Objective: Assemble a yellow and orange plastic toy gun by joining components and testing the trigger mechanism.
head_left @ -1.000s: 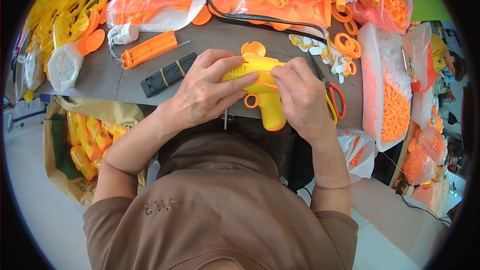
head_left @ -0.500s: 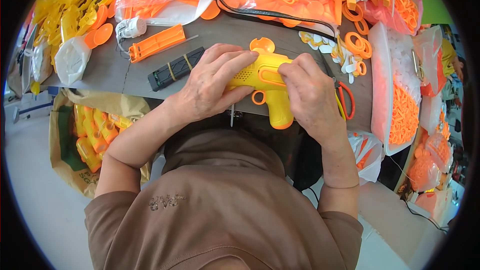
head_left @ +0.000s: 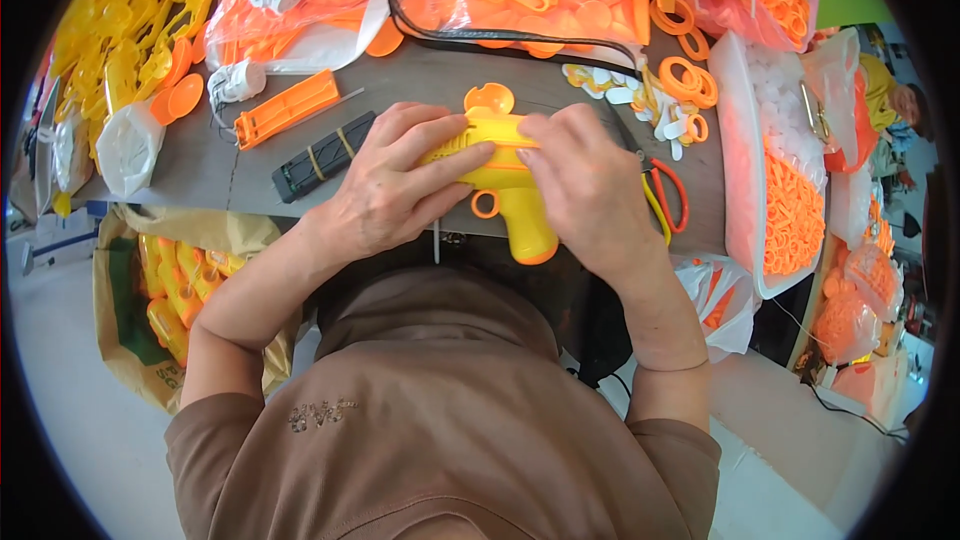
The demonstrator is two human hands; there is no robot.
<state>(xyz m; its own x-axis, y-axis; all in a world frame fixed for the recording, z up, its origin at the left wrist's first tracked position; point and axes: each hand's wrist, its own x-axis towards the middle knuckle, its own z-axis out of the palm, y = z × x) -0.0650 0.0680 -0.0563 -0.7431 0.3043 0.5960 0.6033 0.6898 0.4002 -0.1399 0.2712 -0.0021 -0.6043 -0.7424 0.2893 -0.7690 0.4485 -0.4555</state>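
Note:
A yellow toy gun [head_left: 527,222] is held between my two hands at the table's near edge, its grip pointing toward me. An orange trigger ring [head_left: 485,204] sticks out under its body, and a round orange cup [head_left: 489,98] shows at its far side. My left hand [head_left: 392,178] is closed round the front of the gun, one finger lying along its side. My right hand [head_left: 583,188] pinches the upper rear of the body; the fingertips are slightly blurred, and whatever small part they may hold is hidden.
Left of the gun lie a black rubber-banded block [head_left: 325,157], an orange tray part [head_left: 288,108] and a white motor unit [head_left: 238,82]. Red-and-yellow-handled pliers [head_left: 668,198], orange rings [head_left: 688,81] and a bin [head_left: 740,175] of parts are rightward. A paper bag [head_left: 118,340] holds yellow toys.
The whole view has shifted slightly. My right hand's fingers have moved from the gun's rear side up to its top edge, and a left finger now reaches farther across the body.

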